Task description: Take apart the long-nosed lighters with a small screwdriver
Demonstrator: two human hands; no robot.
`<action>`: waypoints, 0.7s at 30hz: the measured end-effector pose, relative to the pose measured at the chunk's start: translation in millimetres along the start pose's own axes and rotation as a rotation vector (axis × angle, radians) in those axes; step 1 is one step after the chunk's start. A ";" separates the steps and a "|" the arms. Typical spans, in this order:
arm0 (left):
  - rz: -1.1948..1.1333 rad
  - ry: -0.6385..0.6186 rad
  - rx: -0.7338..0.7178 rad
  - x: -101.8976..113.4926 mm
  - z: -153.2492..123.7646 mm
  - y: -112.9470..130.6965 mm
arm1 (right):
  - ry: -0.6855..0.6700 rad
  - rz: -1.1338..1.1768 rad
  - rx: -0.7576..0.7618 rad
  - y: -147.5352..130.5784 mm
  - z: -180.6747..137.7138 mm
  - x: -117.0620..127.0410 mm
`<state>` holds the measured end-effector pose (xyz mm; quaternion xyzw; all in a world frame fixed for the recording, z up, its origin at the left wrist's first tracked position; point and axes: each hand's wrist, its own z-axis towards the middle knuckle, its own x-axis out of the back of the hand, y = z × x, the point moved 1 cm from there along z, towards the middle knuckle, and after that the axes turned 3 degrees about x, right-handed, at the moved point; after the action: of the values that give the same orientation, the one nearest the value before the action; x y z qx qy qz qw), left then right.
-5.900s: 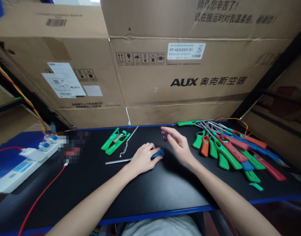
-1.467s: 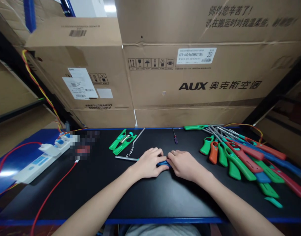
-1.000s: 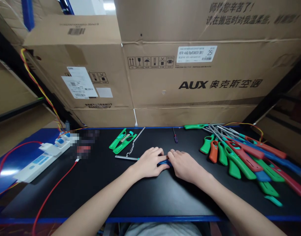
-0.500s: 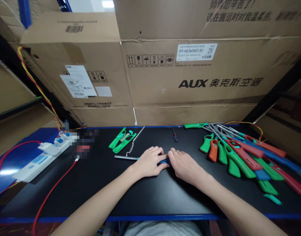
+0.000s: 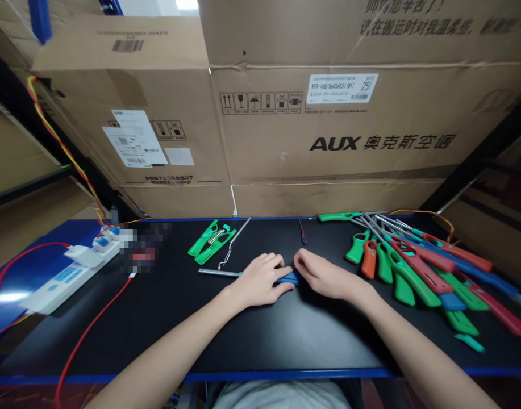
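My left hand [image 5: 262, 279] is closed around a blue long-necked lighter [image 5: 289, 278] that lies on the black table. The lighter's metal tube sticks out to the left of the hand, and part of its blue handle shows between finger and thumb. At the handle's right end, my right hand [image 5: 322, 274] has its fingers pinched together; what is between them, if anything, is hidden. Beyond the hands lie a small purple screwdriver [image 5: 303, 236] and an opened green lighter casing [image 5: 215, 247]. A loose metal tube with a wire [image 5: 240, 236] rests beside the casing.
On the right, a pile of green, red, orange and blue lighters [image 5: 417, 267] covers the table [image 5: 226, 341]. A white power strip [image 5: 68, 278] and a red cable [image 5: 94, 318] are at the left. Cardboard [image 5: 260, 165] stands along the back edge.
My right hand has turned and shifted slightly right, so more of the blue handle shows. My left hand keeps its hold in the same place.
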<state>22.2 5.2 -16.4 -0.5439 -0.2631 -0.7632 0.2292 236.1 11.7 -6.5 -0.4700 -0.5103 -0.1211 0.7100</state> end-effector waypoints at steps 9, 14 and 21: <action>-0.029 -0.004 -0.027 -4.7 -1.9 9.5 | 0.089 -0.112 -0.220 2.7 75.5 -9.6; 0.010 -0.019 -0.094 -4.5 -3.7 16.0 | 0.092 -0.151 -0.203 -12.8 133.2 -17.7; 0.104 -0.062 -0.135 -2.8 -5.7 18.6 | 0.104 -0.207 -0.234 -15.2 164.4 -21.9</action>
<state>30.8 -12.4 -17.8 -0.5943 -0.1896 -0.7490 0.2232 116.0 127.0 -10.4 -0.4876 -0.5009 -0.2763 0.6596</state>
